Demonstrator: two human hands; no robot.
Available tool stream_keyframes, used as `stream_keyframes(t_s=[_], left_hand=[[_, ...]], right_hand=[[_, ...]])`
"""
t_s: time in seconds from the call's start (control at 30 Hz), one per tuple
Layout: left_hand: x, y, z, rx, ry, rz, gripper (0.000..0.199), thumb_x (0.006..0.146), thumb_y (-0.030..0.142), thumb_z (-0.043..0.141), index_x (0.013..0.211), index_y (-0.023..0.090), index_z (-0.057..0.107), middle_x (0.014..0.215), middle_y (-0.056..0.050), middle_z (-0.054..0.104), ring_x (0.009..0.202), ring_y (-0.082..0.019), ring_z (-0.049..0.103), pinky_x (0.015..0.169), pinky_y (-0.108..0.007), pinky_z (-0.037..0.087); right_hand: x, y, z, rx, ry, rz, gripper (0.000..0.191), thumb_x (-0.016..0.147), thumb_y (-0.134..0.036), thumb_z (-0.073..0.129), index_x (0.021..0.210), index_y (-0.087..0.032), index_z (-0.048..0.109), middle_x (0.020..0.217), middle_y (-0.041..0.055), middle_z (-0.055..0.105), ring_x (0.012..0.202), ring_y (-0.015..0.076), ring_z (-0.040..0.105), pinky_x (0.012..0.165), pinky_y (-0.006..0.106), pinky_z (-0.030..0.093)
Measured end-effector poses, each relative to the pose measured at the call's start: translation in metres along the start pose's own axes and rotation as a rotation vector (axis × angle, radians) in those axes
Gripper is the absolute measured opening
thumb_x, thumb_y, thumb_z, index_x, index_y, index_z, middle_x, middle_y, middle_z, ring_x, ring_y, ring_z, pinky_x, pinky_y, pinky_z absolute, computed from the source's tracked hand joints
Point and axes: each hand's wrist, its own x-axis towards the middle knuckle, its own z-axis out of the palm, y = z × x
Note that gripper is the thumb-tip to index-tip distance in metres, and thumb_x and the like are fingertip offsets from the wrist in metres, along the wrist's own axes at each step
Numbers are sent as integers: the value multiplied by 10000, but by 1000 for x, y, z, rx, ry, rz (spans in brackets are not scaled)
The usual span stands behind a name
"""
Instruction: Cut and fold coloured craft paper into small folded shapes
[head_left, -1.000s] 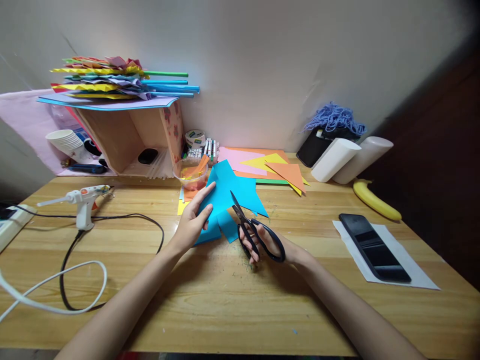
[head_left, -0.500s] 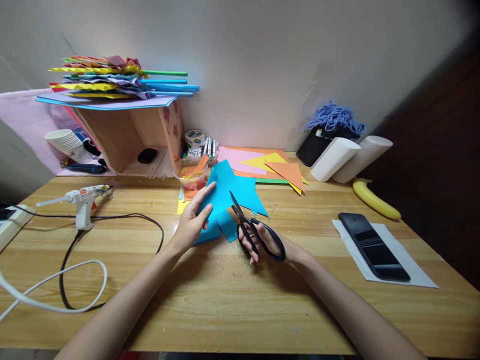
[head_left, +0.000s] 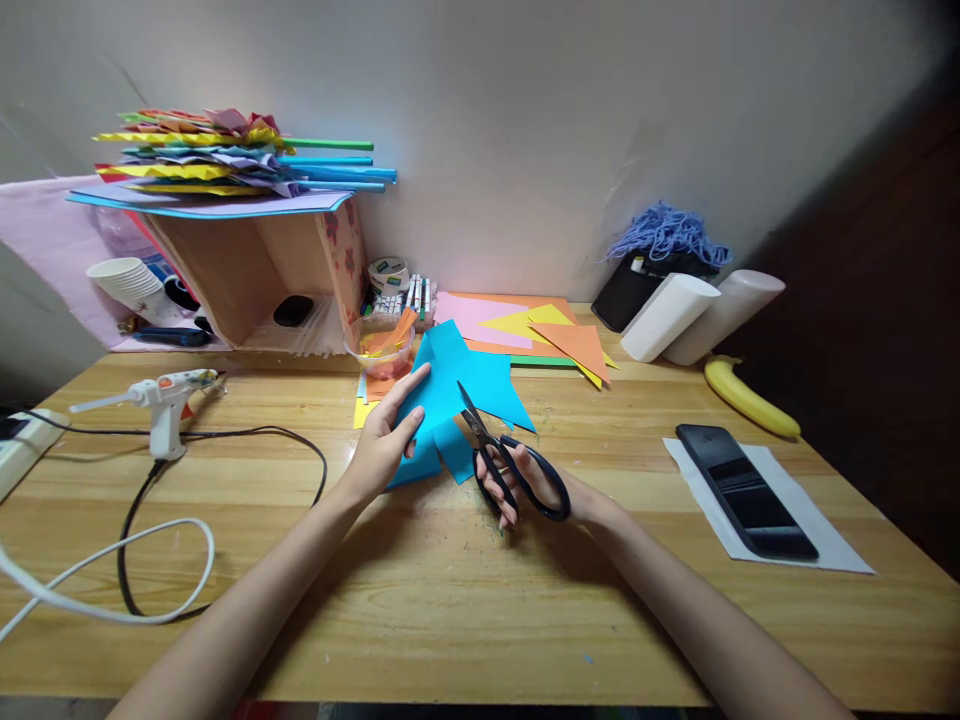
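One notched piece of blue paper (head_left: 480,377) mid-surface (head_left: 450,600), in front of the clear bowl (head_left: 355,350) of scraps. Left hand (head_left: 386,430) holds its left side, thumb and index finger on the upper face. Right hand (head_left: 517,485) has black scissors (head_left: 484,436), fingers in the loops, blades at the paper's right side; can't tell if paper sits between them. Glue gun (head_left: 167,405) left, phone (head_left: 746,490) right, both well apart from the paper.

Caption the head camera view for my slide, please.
Left hand on blue paper, right hand holding black-handled scissors above a wooden table.
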Motion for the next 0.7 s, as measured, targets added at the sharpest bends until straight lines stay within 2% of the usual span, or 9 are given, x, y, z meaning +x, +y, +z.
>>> stream_keyframes(t_s=[0.7], left_hand=[[1, 2, 0, -13, -13, 9, 493, 799, 308, 535, 1281, 290, 434, 1397, -57, 329, 454, 2, 368, 384, -161, 376]], right_hand=[[1, 7, -3, 50, -23, -12, 641, 677, -759, 344, 879, -167, 480, 635, -37, 460, 420, 66, 479, 456, 234, 481]])
